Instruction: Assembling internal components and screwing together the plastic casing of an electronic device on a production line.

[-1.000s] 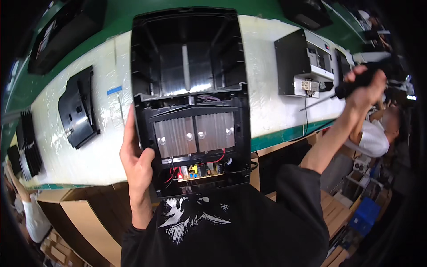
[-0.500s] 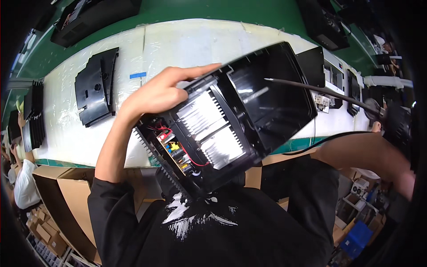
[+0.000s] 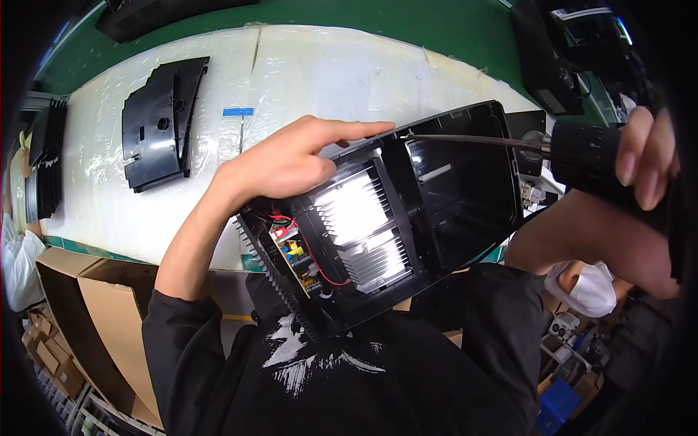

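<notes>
A black plastic housing point(image 3: 465, 174) lies tilted in front of me, its inner side facing up. Inside are bright metal heat sinks point(image 3: 356, 211) and a small circuit board point(image 3: 293, 251) with red wires. My left hand point(image 3: 287, 160) grips the housing's far edge, its index finger stretched along the rim. At the right, my right hand point(image 3: 646, 156) is wrapped round a black electric screwdriver point(image 3: 589, 149), partly lost in the dark rim of the view. Its long thin bit points left. The tip is at the housing's far edge, close to my left index fingertip; whether it touches, I cannot tell.
A black plastic panel point(image 3: 161, 123) and a small blue strip point(image 3: 238, 112) lie on the film-covered white bench point(image 3: 327, 73). Stacked black panels point(image 3: 49, 160) stand at far left, near another person's sleeve point(image 3: 18, 254). An open cardboard box point(image 3: 109, 305) is below the bench's edge.
My right hand has come into view with the screwdriver, whose bit tip has moved left to the housing's far edge. The housing and my left hand appear shifted slightly right and down.
</notes>
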{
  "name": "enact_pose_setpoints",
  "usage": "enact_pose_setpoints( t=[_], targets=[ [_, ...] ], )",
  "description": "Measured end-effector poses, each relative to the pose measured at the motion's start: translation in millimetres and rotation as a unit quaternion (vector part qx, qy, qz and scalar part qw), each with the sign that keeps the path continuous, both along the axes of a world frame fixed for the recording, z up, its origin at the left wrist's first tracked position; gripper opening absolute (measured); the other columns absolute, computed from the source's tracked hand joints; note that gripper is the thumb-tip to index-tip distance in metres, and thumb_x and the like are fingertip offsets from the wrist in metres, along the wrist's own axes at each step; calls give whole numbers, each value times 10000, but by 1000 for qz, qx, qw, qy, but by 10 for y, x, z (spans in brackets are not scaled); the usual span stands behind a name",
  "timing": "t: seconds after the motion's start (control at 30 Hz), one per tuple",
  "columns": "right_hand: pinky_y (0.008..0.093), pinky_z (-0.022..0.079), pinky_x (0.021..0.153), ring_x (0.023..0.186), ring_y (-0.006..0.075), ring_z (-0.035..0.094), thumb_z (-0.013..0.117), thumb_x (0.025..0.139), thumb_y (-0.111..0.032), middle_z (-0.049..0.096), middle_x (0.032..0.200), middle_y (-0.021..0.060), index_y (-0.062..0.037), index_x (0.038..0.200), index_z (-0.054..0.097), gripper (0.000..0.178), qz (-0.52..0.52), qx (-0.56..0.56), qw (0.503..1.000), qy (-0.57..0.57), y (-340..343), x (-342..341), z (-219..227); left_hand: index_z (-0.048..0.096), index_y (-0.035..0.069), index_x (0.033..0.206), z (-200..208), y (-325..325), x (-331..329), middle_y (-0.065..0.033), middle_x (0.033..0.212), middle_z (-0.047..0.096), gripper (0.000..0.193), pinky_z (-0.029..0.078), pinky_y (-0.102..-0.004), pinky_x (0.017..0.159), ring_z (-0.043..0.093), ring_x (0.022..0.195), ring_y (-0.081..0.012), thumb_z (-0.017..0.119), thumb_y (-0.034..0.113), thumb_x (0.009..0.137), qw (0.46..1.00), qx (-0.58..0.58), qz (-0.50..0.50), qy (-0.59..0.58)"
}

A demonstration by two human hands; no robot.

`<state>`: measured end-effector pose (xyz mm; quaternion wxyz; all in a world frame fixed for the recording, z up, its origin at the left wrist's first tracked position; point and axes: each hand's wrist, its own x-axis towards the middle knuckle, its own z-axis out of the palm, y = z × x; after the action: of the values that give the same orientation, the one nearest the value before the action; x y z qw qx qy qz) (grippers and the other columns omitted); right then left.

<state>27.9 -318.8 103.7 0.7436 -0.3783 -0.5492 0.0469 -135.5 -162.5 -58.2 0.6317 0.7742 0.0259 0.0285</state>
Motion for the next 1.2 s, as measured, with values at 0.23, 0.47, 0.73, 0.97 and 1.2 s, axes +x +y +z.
enact_pose_setpoints(
  t=[0.23, 0.47, 0.73, 0.97, 1.2],
  targets=[
    [281, 404, 528, 560, 125, 459, 471, 665, -822, 462, 679, 44, -11, 865, 470, 835, 196, -118, 973, -4, 261, 143, -372, 474, 109, 1328, 18, -6, 53, -178, 1215, 577, 796, 375, -337, 998, 539, 1130, -314, 416, -36, 548, 1000, -16, -16, 13],
    [274, 413, 533, 565, 129, 469, 412, 627, -878, 472, 664, 49, -15, 860, 476, 896, 223, -165, 959, -63, 265, 186, -546, 476, 110, 1328, -7, -11, 28, -174, 1221, 574, 797, 360, -321, 1006, 532, 1137, -290, 418, -30, 545, 999, -43, -12, 27],
    [275, 429, 534, 585, 141, 492, 354, 595, -920, 489, 667, 58, -20, 881, 483, 953, 223, -181, 951, -114, 285, 244, -644, 472, 47, 1310, 1, -9, 68, -207, 1189, 582, 728, 412, -331, 949, 564, 1095, -316, 415, 3, 586, 1000, -20, -11, 2],
    [282, 463, 545, 592, 153, 526, 313, 577, -936, 519, 674, 68, -16, 901, 495, 992, 254, -184, 939, -139, 321, 288, -648, 471, 29, 1305, 4, -4, 83, -222, 1190, 576, 724, 404, -330, 962, 559, 1104, -316, 416, 23, 584, 999, -30, -17, 1],
    [263, 440, 520, 564, 141, 501, 299, 531, -958, 503, 649, 59, -34, 872, 486, 1003, 257, -169, 941, -142, 374, 249, -703, 484, 53, 1309, -13, -19, 56, -157, 1241, 564, 791, 324, -318, 1042, 504, 1182, -269, 390, -48, 530, 998, -60, -28, -4]
  ],
)
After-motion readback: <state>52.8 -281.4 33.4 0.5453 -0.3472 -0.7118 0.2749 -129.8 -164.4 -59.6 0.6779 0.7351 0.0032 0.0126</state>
